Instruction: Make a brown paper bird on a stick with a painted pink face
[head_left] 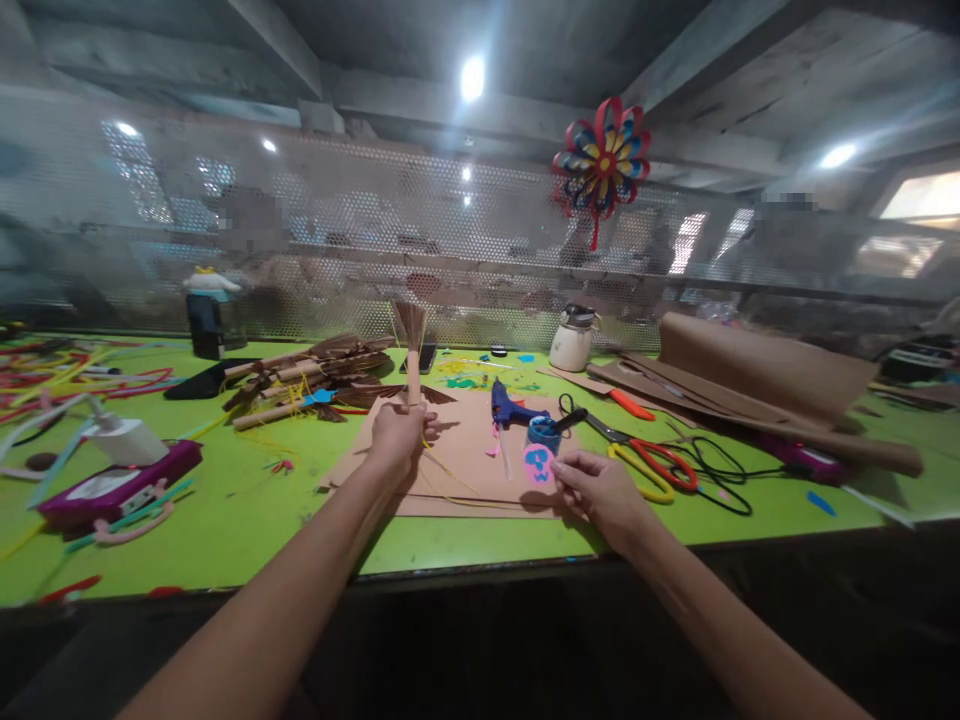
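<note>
My left hand [401, 435] is closed round a small paper broom [413, 372], a rolled brown tube with a fringed brush at its upper end. The broom stands nearly upright over the brown cardboard sheets [450, 507]. In a pinch, my right hand [604, 490] holds a pink paper cutout [538, 464] with blue shapes like a skull face. Just behind the cutout are a blue roll [545, 432] and a blue glue gun [512, 408], its nozzle end pointing up. Yellow strands [450, 470] trail below my left hand.
Scissors with orange and yellow handles [652, 465] and a black cable [724, 480] lie at right. Brown paper [765, 365] fills the back right, near a white bottle [571, 342]. More fringed paper rolls [300, 380] are at left, beyond a purple power strip [124, 490].
</note>
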